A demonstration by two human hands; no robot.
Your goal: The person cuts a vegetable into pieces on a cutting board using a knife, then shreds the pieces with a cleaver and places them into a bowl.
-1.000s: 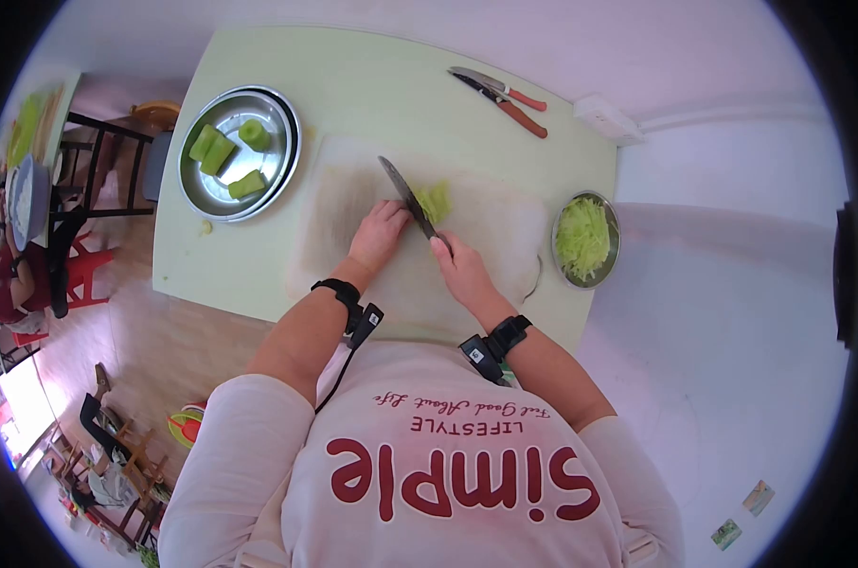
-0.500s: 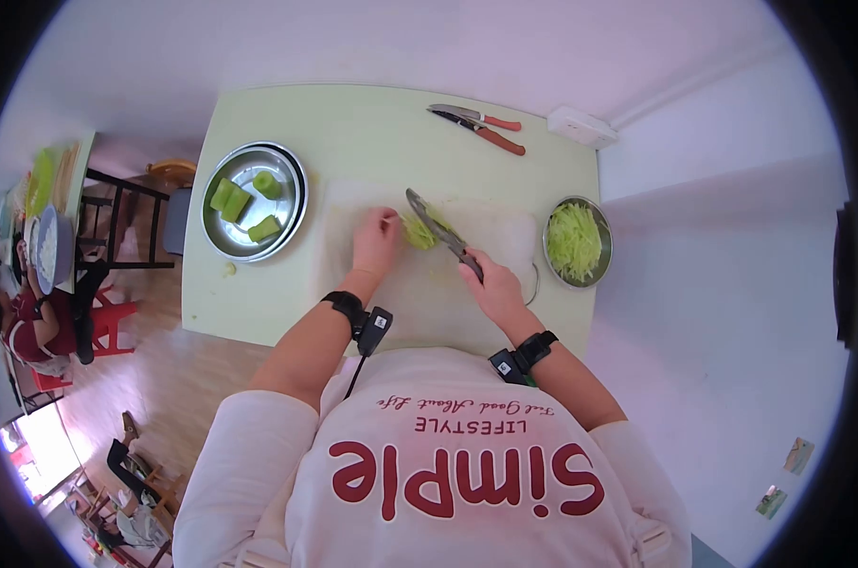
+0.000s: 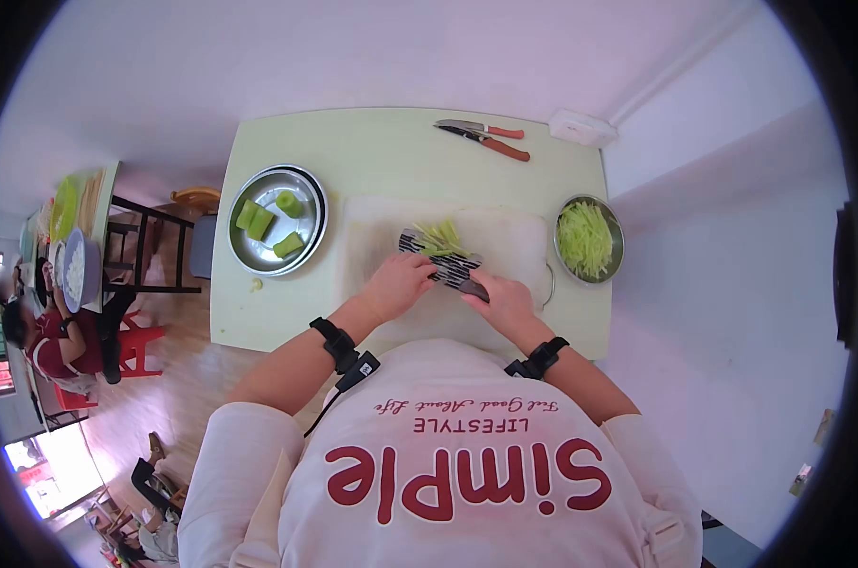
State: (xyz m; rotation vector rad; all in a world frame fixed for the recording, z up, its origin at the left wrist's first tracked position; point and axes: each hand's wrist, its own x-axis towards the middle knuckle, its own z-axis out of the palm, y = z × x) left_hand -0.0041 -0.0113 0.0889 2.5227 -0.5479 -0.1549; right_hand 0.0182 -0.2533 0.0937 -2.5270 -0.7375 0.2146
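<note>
My right hand [image 3: 503, 305] is closed around the handle of a kitchen knife [image 3: 451, 272] whose broad blade has a black-and-white pattern. The blade is tilted with its patterned side facing up. My left hand [image 3: 399, 287] has bent fingers pressed against the near edge of the blade. Thin green vegetable strips [image 3: 440, 237] lie along the far side of the blade, some overlapping it. Beneath them is a pale cutting board [image 3: 372, 227]. Whether more strips lie under the blade is hidden.
On the left, a steel bowl [image 3: 246, 251] holds several green vegetable chunks. A steel bowl [image 3: 621, 248] of shreds stands right. Two knives [image 3: 500, 145] lie at the table's back, near a white socket box [image 3: 580, 128]. Another person [image 3: 69, 346] sits far left.
The knife has turned so its patterned blade face shows. My left hand has moved from the board beside the strips to the blade. The whole view has shifted slightly.
</note>
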